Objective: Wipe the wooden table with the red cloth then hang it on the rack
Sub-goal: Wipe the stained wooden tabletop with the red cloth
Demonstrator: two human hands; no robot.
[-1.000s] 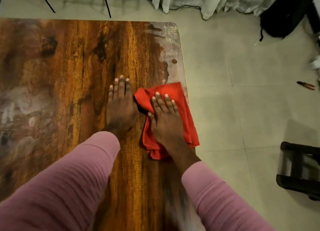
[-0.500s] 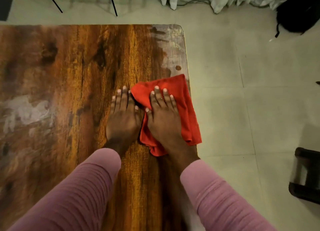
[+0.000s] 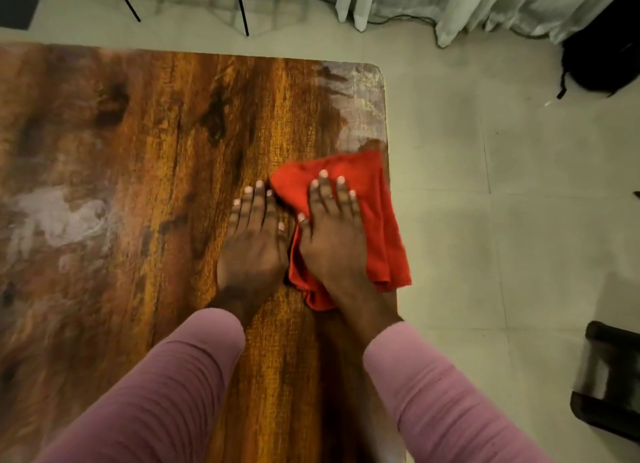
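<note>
Busy with the wiping step, not the hanging one yet. Pressing down on the red cloth point(image 3: 379, 199) with the right grip point(image 3: 332, 240): fingers straight and spread, palm flat, not curled round anything. Resting the left grip point(image 3: 254, 244) flat on the bare wooden counter point(image 3: 138, 143) just beside the cloth, fingers straight too, holding nothing, thumb side right up against the cloth's edge.

As for the cloth: lying folded and a bit bunched at the right edge of the counter, with one side poking a little past that edge over the floor point(image 3: 485, 227).

Looks brown and shiny in the middle of the counter, but shows a pale cloudy smear point(image 3: 59, 216) far off to the left and another pale patch point(image 3: 360, 109) at the far right corner, just beyond the cloth. Probably plenty left to wipe.

Next, most likely: push the palm down and slide the cloth up over that corner patch, then across to the left smear. Needs a firm, even push so the cloth does not bunch up or slip off the edge. After that, pinch it, lift it, find the rack. Cannot tell whether the dark frame point(image 3: 609, 376) low on the right is that rack.
</note>
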